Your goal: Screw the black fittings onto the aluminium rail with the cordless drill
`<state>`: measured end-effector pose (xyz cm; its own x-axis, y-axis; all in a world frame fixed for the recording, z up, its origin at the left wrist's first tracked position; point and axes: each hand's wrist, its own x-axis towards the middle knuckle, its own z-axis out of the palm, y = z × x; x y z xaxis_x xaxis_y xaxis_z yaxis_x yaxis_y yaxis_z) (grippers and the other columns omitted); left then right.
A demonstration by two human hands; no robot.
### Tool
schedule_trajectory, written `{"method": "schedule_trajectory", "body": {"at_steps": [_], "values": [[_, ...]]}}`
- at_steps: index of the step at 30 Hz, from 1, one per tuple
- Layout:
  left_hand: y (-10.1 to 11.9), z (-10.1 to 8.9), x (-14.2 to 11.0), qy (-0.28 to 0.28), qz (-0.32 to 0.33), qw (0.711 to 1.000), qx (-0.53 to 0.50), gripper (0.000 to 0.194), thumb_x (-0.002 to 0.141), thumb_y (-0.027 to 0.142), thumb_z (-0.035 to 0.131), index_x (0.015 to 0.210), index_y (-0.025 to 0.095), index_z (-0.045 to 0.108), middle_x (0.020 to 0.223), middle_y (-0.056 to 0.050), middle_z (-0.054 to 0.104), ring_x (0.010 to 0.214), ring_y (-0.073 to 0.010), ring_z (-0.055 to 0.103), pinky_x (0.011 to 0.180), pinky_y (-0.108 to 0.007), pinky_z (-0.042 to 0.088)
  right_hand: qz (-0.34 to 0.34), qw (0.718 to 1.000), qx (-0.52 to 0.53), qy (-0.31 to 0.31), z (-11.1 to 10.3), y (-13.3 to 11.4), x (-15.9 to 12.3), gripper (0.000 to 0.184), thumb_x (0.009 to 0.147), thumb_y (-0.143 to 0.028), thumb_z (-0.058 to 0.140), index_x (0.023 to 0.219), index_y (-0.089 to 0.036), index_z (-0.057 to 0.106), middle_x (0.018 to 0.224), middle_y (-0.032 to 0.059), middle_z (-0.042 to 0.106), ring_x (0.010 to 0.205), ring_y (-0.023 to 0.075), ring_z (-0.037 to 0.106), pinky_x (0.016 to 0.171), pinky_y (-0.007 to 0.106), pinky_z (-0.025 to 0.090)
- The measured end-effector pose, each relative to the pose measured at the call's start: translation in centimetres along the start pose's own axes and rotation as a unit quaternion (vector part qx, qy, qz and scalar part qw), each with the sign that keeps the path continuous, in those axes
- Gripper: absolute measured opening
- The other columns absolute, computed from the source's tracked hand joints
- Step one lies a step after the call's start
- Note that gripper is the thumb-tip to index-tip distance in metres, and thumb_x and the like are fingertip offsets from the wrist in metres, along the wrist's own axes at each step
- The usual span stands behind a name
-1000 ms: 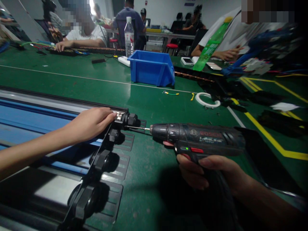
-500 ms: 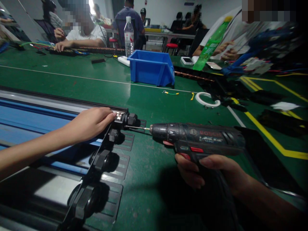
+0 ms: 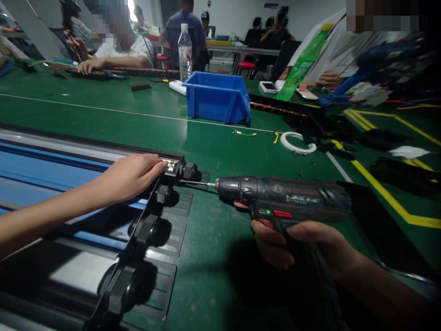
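Observation:
My right hand (image 3: 306,243) is wrapped around the handle of a dark Bosch cordless drill (image 3: 282,195), whose small lamp shows green. The drill's long thin bit (image 3: 198,183) points left and meets the black end plate (image 3: 179,172) near its far corner. My left hand (image 3: 136,172) is closed over the far rail of a metal frame (image 3: 93,143), thumb and fingertips at a shiny metal piece (image 3: 171,165) in the corner. The undersides of those fingers are hidden. Several black cable glands (image 3: 148,230) stick out along the end plate.
Beyond the frame stand a blue bin (image 3: 217,99), a water bottle (image 3: 185,53) and a tilted green bottle (image 3: 305,64). A white ring-shaped coil (image 3: 298,143) and a short green-yellow wire (image 3: 246,134) lie on the green table (image 3: 213,151). Co-workers sit across it.
The drill's lamp has turned green. Both hands and the drill have hardly moved; a co-worker at the far left has raised a hand.

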<state>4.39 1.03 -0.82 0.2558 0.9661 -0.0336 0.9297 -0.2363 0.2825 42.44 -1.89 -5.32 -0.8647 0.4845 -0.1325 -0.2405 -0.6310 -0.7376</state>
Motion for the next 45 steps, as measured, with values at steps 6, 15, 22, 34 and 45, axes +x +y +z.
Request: {"method": "schedule_trajectory", "body": {"at_steps": [6,15,22,34,45], "values": [[-0.08,0.04,0.03,0.0,0.001,1.0,0.0,0.047,0.104,0.054,0.033,0.085,0.021,0.06,0.089,-0.008,0.07,0.08,-0.0241,0.063,0.073,-0.034,0.04,0.005,1.0,-0.003,0.001,0.06,-0.1,0.04,0.027,0.088,-0.043,0.062,0.091,-0.017,0.061,0.077,0.0014,0.047,0.062,0.013,0.041,0.061,0.026,0.039],[0.12,-0.06,-0.01,-0.005,-0.008,1.0,0.003,0.047,0.104,0.054,0.031,0.087,0.021,0.06,0.09,-0.007,0.069,0.083,-0.0254,0.064,0.076,-0.036,0.042,-0.01,0.999,0.027,-0.019,-0.18,0.3,-0.09,0.053,0.086,-0.067,0.055,0.094,-0.016,0.059,0.073,0.002,0.043,0.063,0.0156,0.039,0.06,0.029,0.033],[0.17,-0.03,-0.02,-0.003,-0.009,1.0,0.0,0.047,0.104,0.055,0.032,0.086,0.021,0.06,0.089,-0.007,0.068,0.082,-0.0251,0.063,0.075,-0.036,0.041,-0.035,0.999,0.032,-0.014,0.24,0.25,0.13,0.065,0.084,-0.078,0.056,0.094,-0.014,0.061,0.072,0.0004,0.041,0.06,0.0135,0.034,0.061,0.029,0.035],[-0.15,0.13,0.05,-0.001,-0.01,1.0,-0.001,0.047,0.104,0.055,0.033,0.087,0.021,0.061,0.091,-0.006,0.069,0.081,-0.0239,0.061,0.073,-0.035,0.038,-0.021,1.0,0.021,0.0,0.32,0.16,0.21,0.026,0.089,-0.039,0.061,0.089,-0.014,0.061,0.072,-0.0007,0.041,0.059,0.0121,0.038,0.062,0.028,0.041],[-0.03,0.12,0.03,0.001,-0.006,1.0,-0.002,0.047,0.104,0.053,0.033,0.088,0.02,0.062,0.091,-0.007,0.069,0.08,-0.0234,0.061,0.073,-0.034,0.038,-0.002,0.999,0.032,-0.005,-0.26,0.42,0.01,0.023,0.092,-0.035,0.055,0.086,-0.013,0.059,0.069,0.0011,0.046,0.06,0.0136,0.043,0.064,0.028,0.042]]}}
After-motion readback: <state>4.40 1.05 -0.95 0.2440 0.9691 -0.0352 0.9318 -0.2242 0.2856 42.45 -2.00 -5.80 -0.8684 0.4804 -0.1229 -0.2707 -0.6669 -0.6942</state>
